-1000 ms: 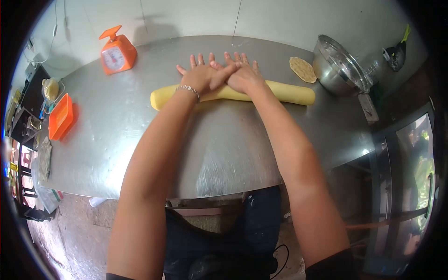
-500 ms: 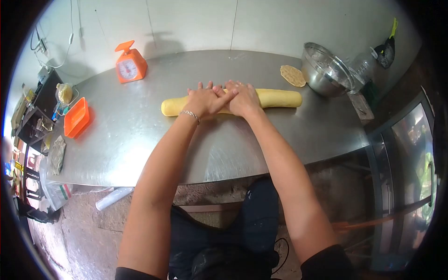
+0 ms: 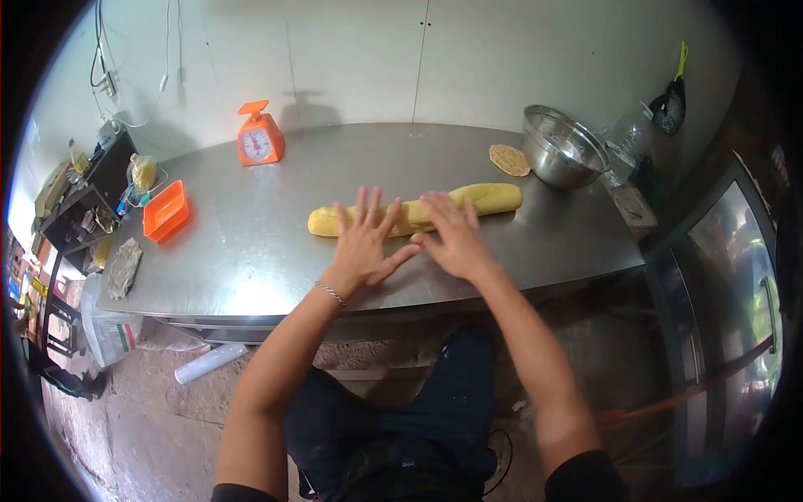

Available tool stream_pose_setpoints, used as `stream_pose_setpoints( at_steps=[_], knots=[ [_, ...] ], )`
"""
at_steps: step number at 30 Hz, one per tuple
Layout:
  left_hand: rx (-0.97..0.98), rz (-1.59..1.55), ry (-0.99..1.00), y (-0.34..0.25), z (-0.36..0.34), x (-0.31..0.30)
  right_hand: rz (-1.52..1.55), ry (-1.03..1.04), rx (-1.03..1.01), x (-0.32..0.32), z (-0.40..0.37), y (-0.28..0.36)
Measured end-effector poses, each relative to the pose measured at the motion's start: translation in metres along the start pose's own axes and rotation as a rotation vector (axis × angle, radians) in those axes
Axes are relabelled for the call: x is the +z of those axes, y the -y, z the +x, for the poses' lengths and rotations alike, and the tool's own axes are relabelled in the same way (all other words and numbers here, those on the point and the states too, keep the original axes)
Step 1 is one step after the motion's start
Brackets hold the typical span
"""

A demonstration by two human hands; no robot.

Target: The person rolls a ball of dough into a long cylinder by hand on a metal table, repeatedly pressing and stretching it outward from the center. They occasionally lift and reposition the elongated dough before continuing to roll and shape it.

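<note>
A long yellow log of dough lies crosswise on the steel table. My left hand rests with spread fingers over the log's left part, its wrist wearing a bracelet. Beside it, my right hand lies flat, fingertips over the middle of the log. Both palms sit on the near side of the dough, thumbs pointing inward and almost touching. Neither hand grips anything. The fingers cover part of the log.
An orange kitchen scale stands at the back left, with an orange tray and a crumpled cloth at the left edge. Toward the back right are a steel mixing bowl, a flat tan disc and a clear plastic bottle.
My hands, overlapped on the dough before, have come apart and drawn back toward me with fingers spread. The log looks less even, dented near its right part. The camera view has shifted.
</note>
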State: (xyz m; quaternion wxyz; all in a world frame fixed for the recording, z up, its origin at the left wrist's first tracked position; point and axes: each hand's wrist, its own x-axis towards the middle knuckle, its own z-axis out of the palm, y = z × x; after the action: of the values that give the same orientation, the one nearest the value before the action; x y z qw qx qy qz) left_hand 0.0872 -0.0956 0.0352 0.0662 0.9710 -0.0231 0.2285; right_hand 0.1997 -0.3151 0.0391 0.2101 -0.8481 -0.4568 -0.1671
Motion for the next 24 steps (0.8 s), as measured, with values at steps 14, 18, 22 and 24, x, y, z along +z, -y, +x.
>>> stream_pose_setpoints(
  at_steps=[14,18,22,24],
  knots=[
    [-0.379,-0.002,0.428,0.077,0.078,0.005,-0.104,0.42,0.561,0.004,0.115,-0.175],
    [-0.359,0.111,0.328,0.087,0.082,0.023,-0.123,0.426,0.594,0.003,0.107,-0.165],
    [-0.343,0.103,0.335,0.088,0.081,0.025,-0.119,0.418,0.614,-0.01,0.096,-0.15],
    [-0.325,0.088,0.37,0.086,0.075,0.02,-0.138,0.424,0.6,-0.015,0.082,-0.143]
  ],
)
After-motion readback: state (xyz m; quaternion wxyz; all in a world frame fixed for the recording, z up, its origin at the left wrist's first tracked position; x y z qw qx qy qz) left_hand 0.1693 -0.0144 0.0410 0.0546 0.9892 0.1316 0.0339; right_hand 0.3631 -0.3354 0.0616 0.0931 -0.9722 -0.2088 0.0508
